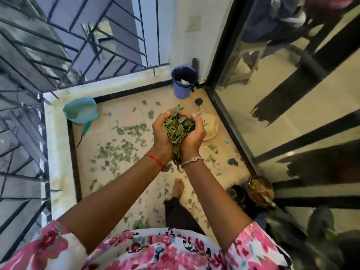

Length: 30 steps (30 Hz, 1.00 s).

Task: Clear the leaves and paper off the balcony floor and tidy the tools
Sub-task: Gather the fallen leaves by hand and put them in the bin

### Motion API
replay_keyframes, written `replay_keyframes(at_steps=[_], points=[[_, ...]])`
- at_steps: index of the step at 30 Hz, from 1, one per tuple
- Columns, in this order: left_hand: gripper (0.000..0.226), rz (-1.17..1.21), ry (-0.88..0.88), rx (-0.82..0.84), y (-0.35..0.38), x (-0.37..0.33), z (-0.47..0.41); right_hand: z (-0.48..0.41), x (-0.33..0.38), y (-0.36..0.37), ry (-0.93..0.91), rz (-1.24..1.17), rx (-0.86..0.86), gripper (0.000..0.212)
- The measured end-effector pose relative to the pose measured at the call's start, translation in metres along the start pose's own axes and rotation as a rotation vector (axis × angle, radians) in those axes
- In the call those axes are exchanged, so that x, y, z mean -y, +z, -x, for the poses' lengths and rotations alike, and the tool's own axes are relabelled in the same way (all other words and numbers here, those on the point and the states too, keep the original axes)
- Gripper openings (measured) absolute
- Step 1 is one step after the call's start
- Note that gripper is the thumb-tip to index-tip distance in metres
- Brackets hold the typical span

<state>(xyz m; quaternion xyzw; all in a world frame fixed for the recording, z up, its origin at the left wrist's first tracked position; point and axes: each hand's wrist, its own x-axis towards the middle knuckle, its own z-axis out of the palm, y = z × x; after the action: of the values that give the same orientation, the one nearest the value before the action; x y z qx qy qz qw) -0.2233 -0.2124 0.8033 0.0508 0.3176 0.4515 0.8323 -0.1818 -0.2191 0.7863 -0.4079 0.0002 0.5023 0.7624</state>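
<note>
Frame centre: left hand (162, 133) and right hand (194, 133) cupped side by side, fingers curled round a heap of leaves (178, 128) held between the palms. Loose leaves (118, 151) litter the floor (124, 184) at left and below. Purple bin (184, 82) in the upper-centre corner; teal dustpan (80, 110) at centre left.

Single view. A wide-angle camera on the person's head looks forward and steeply down at the balcony floor (226, 151), toward its far corner. Left hand (163, 133) and right hand (192, 134) lie near, mid-frame; railing (58, 45) at left edge, glass door (282, 114) at right.
</note>
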Motion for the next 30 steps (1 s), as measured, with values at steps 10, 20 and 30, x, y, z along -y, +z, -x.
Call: replay_keyframes(at_steps=[10,20,30], points=[[0.022,0.049,0.075,-0.044,0.065,-0.057,-0.151,-0.157,0.022,0.08,0.014,0.181,-0.017,0.029],[0.02,0.083,0.035,-0.044,0.093,-0.153,-0.353,-0.358,-0.02,0.182,-0.005,0.172,-0.07,0.027],[0.026,0.105,-0.085,-0.076,0.1,-0.189,-0.552,-0.551,-0.058,0.209,0.084,0.059,-0.113,0.028]])
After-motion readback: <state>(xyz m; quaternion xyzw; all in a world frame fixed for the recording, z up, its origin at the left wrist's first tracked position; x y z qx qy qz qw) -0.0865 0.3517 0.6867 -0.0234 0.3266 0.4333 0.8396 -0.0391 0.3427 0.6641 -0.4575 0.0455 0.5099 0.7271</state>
